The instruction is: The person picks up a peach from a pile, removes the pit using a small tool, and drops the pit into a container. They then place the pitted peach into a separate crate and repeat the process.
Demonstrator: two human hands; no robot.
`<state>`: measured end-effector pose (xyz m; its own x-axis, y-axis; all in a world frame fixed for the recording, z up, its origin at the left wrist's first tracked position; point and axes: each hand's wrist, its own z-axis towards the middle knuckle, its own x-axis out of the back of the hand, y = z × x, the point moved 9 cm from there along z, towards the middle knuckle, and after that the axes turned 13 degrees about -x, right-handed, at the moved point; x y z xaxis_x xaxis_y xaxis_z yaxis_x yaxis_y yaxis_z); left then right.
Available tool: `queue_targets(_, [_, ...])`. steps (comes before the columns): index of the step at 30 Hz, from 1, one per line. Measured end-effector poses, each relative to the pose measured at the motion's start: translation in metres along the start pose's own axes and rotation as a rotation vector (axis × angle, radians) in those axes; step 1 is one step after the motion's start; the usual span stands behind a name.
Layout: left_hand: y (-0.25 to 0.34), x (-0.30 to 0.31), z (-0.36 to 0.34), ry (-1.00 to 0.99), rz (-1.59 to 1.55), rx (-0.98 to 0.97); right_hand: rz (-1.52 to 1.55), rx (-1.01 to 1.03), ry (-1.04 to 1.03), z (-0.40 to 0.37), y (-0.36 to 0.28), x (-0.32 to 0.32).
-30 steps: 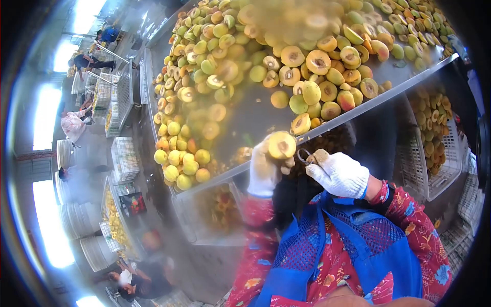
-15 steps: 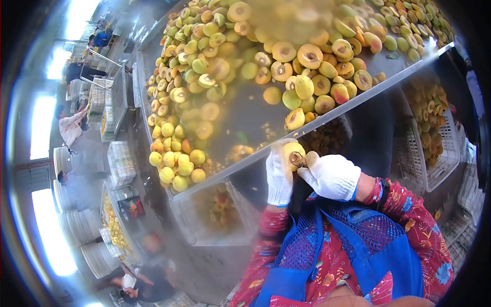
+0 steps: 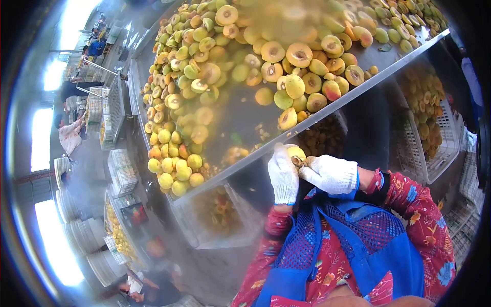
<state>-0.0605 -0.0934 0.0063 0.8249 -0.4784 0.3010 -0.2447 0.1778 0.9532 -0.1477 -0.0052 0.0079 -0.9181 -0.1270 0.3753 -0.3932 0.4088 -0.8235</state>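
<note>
My left hand (image 3: 284,174), in a white knitted glove, is closed around a yellow peach half (image 3: 295,152), its cut side facing my right hand. My right hand (image 3: 330,174), gloved the same way, is pinched with its fingertips right at the fruit's pit hollow. A small dark curved piece shows at those fingertips, and I cannot tell what it is. Both hands are just in front of the metal rim (image 3: 312,118) of a sorting table. Cut peach halves (image 3: 299,55) lie heaped on the table beyond, several with pits showing.
Whole yellow peaches (image 3: 179,171) are grouped at the table's left corner. A white crate (image 3: 450,140) of peach halves stands at right, and a pale bin (image 3: 238,225) stands below the table at left. Other people (image 3: 71,134) work among stacked crates (image 3: 123,171) at far left.
The view has shifted slightly, so the table's heap appears further left. My hands stay together at the peach half, which is turned a little and more covered by my left fingers.
</note>
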Motion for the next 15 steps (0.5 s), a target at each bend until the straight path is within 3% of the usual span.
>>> queue_targets(3, [-0.003, -0.002, -0.005, 0.054, -0.02, 0.014, 0.509, -0.539, -0.393, -0.019, 0.009, -0.009])
queue_targets(6, [-0.005, -0.004, -0.006, 0.042, -0.042, 0.059, 0.395, -0.383, -0.215, -0.015, 0.001, 0.003])
queue_targets(8, [-0.02, -0.008, -0.006, -0.016, -0.118, 0.12, 0.101, -0.181, 0.017, -0.011, 0.002, 0.009])
queue_targets(9, [-0.005, -0.006, 0.0, -0.036, 0.009, -0.04, -0.045, -0.078, 0.135, -0.013, -0.008, 0.016])
queue_targets(12, [0.024, -0.005, -0.002, -0.068, 0.296, -0.349, -0.085, -0.185, 0.156, -0.02, -0.009, 0.02])
queue_targets(15, [0.019, -0.002, -0.003, -0.067, 0.254, -0.242, -0.058, -0.184, 0.09, -0.018, -0.011, 0.013])
